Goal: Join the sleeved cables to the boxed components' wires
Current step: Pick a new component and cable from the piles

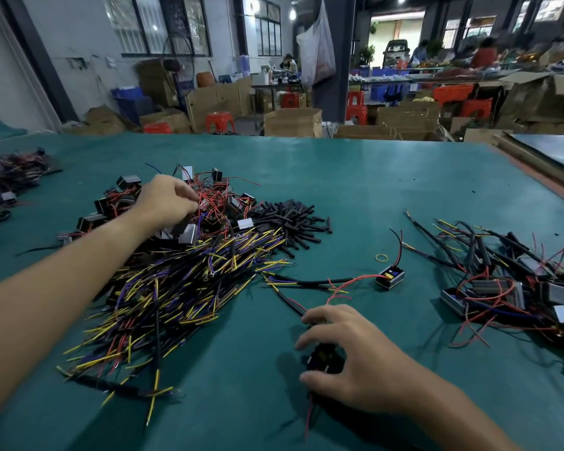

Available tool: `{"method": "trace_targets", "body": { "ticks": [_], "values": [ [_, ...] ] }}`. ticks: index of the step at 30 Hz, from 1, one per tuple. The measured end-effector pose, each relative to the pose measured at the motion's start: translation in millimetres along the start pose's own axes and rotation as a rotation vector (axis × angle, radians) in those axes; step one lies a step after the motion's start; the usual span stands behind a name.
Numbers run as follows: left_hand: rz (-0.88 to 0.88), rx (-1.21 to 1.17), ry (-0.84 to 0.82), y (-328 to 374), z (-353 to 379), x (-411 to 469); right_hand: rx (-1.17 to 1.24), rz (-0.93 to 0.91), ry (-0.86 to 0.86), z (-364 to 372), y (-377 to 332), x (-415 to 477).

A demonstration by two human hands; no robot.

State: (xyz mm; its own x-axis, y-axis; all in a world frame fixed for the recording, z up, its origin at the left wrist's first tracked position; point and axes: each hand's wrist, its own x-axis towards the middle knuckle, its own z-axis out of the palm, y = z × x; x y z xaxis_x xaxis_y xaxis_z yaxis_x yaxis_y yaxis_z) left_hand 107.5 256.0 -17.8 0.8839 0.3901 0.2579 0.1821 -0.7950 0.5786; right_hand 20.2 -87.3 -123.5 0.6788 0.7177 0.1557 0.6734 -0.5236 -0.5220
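Observation:
My left hand (168,200) reaches into the far pile of black boxed components (209,209) with red wires; its curled fingertips are among the wires, and what they pinch is hidden. Below that pile lies a big heap of black sleeved cables (176,288) with yellow and purple ends. My right hand (349,356) is near the front, its fingers curled around a black boxed component (326,358) with a red wire trailing under the palm. One boxed component (390,277) joined to a sleeved cable lies alone at centre.
A heap of short black sleeve tubes (293,219) lies right of the component pile. Joined assemblies (508,288) are piled at the right, another dark bundle (10,180) at the far left. A yellow rubber band (382,257) lies on the green table (372,177).

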Motion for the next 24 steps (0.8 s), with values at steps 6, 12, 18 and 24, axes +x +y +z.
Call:
{"method": "trace_targets", "body": {
  "ticks": [6, 12, 18, 24],
  "values": [
    [-0.036, -0.519, -0.016, 33, -6, -5, 0.097, 0.134, 0.137, -10, 10, -1],
    [0.007, -0.818, -0.299, 72, 0, -32, 0.117, 0.196, 0.233, -16, 17, 1],
    [0.093, -0.959, -0.495, 89, 6, -45, 0.120, 0.209, 0.281, -20, 19, 0],
    [0.215, -0.811, -0.564, 99, -6, -51, 0.046, 0.256, 0.314, -21, 19, 0]
  ]
}}
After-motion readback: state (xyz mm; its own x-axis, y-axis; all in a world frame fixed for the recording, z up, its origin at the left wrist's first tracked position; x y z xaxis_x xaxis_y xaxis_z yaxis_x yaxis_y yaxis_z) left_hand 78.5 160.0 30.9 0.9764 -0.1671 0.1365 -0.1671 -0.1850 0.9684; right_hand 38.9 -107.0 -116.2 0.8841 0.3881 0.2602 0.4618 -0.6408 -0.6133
